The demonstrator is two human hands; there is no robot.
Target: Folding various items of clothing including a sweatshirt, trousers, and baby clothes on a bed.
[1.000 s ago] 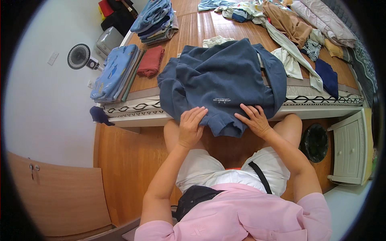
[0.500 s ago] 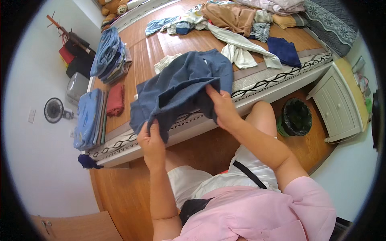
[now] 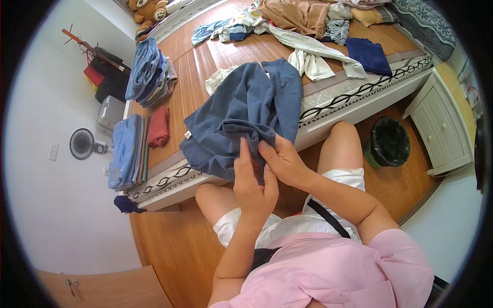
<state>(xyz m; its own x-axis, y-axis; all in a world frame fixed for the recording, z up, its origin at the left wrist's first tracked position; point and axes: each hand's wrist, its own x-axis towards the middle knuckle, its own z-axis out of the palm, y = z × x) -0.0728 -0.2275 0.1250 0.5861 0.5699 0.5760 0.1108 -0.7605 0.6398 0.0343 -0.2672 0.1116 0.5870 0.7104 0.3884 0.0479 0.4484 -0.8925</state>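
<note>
Grip-wise, the right hand (image 3: 285, 160) is clamped on a bunched fold of the blue sweatshirt (image 3: 239, 97), thumb on top of the cloth. The left hand (image 3: 252, 194) is right up beside it, fingers pointing away from the body and lying against the same fabric, but I can't tell if its thumb is actually pinching anything. The sweatshirt itself is sprawled on the near side of the bed (image 3: 321, 123), with its lower part lifted over the edge toward the person's knees and a little white tag poking out on the left. Just past it there's a crumpled white garment (image 3: 219, 80). Over on the left you've got a folded red cloth (image 3: 158, 126) and 2 piles: a light blue stack (image 3: 124, 153) near the edge and a taller clothes stack (image 3: 146, 74) farther back. To the right, a navy garment (image 3: 368, 55) lies near a long pale garment (image 3: 318, 45), with a brown garment (image 3: 294, 16) behind. Black-lined bin (image 3: 389, 141) on the floor, next to a white cabinet (image 3: 440, 136).
</note>
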